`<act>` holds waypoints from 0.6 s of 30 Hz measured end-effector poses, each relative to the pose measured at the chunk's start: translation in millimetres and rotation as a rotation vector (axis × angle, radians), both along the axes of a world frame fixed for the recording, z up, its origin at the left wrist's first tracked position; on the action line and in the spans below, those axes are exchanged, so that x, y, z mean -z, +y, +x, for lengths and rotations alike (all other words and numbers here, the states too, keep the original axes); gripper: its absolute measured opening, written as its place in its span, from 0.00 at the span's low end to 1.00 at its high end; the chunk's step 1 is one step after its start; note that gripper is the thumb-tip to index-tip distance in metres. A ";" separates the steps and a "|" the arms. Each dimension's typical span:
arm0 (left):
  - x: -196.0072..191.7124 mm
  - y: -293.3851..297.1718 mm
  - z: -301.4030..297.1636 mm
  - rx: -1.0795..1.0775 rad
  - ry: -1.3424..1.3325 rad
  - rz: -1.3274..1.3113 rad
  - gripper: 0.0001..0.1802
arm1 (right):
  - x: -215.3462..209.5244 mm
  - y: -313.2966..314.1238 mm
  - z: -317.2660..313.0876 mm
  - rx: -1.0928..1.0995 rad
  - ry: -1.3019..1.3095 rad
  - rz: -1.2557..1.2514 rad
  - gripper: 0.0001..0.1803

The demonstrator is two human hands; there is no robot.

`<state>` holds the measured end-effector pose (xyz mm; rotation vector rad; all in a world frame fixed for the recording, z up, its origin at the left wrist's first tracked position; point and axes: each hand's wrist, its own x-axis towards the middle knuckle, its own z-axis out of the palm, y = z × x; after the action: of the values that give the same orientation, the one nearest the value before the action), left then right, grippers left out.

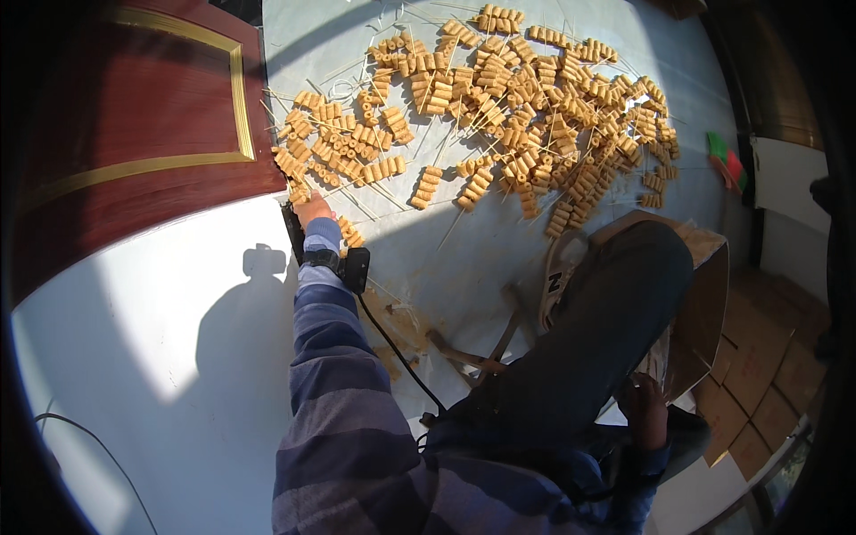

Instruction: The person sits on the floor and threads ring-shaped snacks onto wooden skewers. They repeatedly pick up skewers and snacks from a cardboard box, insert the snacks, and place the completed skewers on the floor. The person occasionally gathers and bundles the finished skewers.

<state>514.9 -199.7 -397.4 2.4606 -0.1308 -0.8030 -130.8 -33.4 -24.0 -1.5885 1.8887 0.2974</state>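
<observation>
Striped sleeve [334, 401], skewers [381, 169] beside left hand [314, 210]

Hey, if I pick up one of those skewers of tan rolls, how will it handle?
The skewers of tan rolls are probably light, since many rolls show hollow ends. One should lift fairly stiffly, as the thin sticks look straight. Rolling far seems unlikely, since several rolls sit side by side in a row.

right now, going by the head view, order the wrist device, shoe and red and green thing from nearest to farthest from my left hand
1. Black wrist device: strapped on just behind the left hand.
2. Shoe: well to the hand's right.
3. Red and green thing: farthest, toward the view's right side.
</observation>
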 end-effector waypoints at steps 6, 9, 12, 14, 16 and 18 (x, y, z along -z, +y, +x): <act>-1.7 0.8 -20.7 0.016 0.380 -0.024 0.16 | -0.3 -14.9 0.3 0.083 -0.016 0.096 0.16; 11.5 13.6 -57.7 0.072 0.499 0.039 0.19 | 12.5 -17.3 -3.2 0.019 -0.025 0.087 0.17; 22.9 23.4 -76.6 0.075 0.452 0.154 0.31 | 17.8 -15.7 -6.9 0.001 -0.065 0.069 0.17; 24.1 22.5 -76.3 0.056 0.290 0.257 0.47 | 17.8 -13.4 -8.8 0.006 -0.058 0.043 0.17; 19.2 17.2 -71.6 0.051 0.231 0.115 0.64 | 17.9 -11.8 -10.9 0.031 -0.042 0.075 0.17; 14.0 6.9 -73.2 -0.008 0.081 0.066 0.66 | 19.0 -10.9 -13.0 0.029 -0.065 0.084 0.16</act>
<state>441.8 -192.9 -411.4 2.4840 -0.0660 -0.9157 -143.8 -44.4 -43.0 -1.4964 1.8245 0.3042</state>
